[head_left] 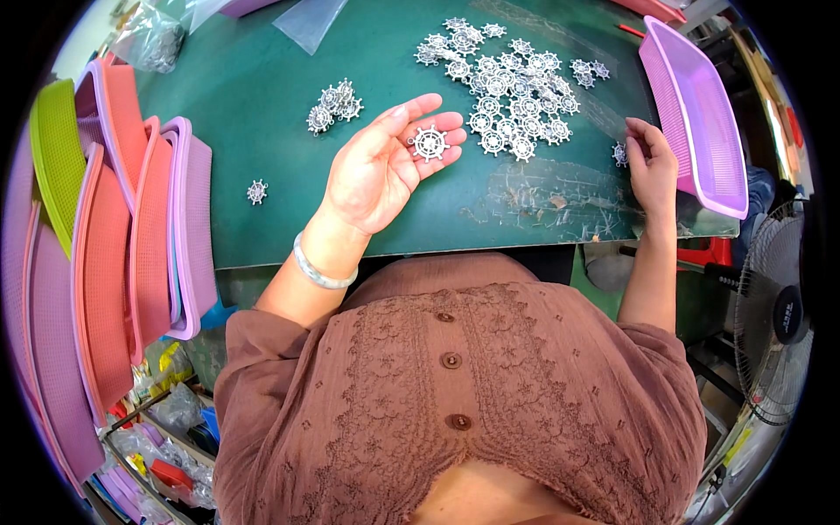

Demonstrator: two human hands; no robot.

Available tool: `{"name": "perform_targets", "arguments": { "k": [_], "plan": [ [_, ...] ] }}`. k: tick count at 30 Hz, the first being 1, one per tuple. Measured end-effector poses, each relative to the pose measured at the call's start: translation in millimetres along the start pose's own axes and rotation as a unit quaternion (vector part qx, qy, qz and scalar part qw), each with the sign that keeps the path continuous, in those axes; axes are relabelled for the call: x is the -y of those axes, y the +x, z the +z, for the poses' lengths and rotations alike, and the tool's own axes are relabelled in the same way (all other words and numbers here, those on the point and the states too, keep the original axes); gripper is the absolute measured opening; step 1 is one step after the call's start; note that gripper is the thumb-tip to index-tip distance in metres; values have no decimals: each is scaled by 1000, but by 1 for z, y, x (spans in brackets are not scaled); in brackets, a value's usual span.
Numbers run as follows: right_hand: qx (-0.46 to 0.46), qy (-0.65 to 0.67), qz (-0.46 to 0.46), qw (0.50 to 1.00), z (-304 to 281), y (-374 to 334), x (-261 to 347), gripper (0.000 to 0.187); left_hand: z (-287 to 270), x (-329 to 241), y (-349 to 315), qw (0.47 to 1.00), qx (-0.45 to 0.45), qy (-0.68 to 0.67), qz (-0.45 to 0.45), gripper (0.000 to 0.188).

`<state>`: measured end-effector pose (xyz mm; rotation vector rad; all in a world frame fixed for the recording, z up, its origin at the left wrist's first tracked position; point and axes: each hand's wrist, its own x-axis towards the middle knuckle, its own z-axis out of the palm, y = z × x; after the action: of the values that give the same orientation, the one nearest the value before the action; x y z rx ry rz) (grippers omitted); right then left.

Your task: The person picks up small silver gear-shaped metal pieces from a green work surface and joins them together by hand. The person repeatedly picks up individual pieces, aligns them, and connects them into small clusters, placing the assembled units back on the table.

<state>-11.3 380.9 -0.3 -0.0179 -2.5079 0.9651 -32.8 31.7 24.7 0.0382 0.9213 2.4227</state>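
A silver ship's-wheel charm (430, 143) lies flat across the fingers of my left hand (372, 175), which is palm up above the green table. My right hand (653, 166) is closed at the table's right side, its fingers curled and pinched together. Another ship's-wheel charm (619, 155) shows at those fingertips, partly covered by them. Beyond my left hand, a large loose pile of the same charms (521, 92) spreads over the table. To its left sits a small heap of charms (335, 106), and a single charm (256, 192) lies apart farther left.
A purple plastic basket (691, 122) stands tilted at the table's right edge, beside my right hand. Stacked baskets (149, 219) in orange, purple and green crowd the left side. Clear plastic bags (311, 22) lie at the far edge. A fan (779, 306) stands at lower right.
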Motion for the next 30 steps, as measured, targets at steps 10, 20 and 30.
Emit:
{"name": "perform_targets", "arguments": {
  "k": [10,20,30],
  "plan": [
    [63,56,-64,994,28,7,54,20,6,-1,-4,1000,1,13,15,41],
    [187,8,-210,960,63,15,99,29,2,2,-4,999,-20,22,14,41],
    [200,-31,-294,934,88,20,112,34,4,1,-7,1000,-2,5,16,42]
  ]
}}
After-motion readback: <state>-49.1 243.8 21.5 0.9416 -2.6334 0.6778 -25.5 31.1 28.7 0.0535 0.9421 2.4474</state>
